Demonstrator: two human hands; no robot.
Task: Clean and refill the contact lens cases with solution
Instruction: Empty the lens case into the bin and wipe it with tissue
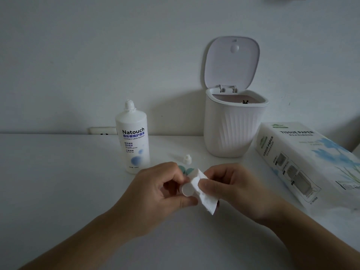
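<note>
Big white worktop [58, 182] against a pale wall. On the right lies a pack of tissue paper [309, 160], and behind it stands a small ribbed white bin [233, 129] with its lid flipped up. The Natouch solution bottle [133, 141] stands uncapped left of centre, its little cap [186, 159] lying just beside it. Up front, the left hand [155, 193] pinches a round white lens case part [188, 189], while the right hand [233, 188] grips a folded tissue [204, 197] pressed against it. Something teal [185, 169] peeks out behind the fingers, can't tell what.
</note>
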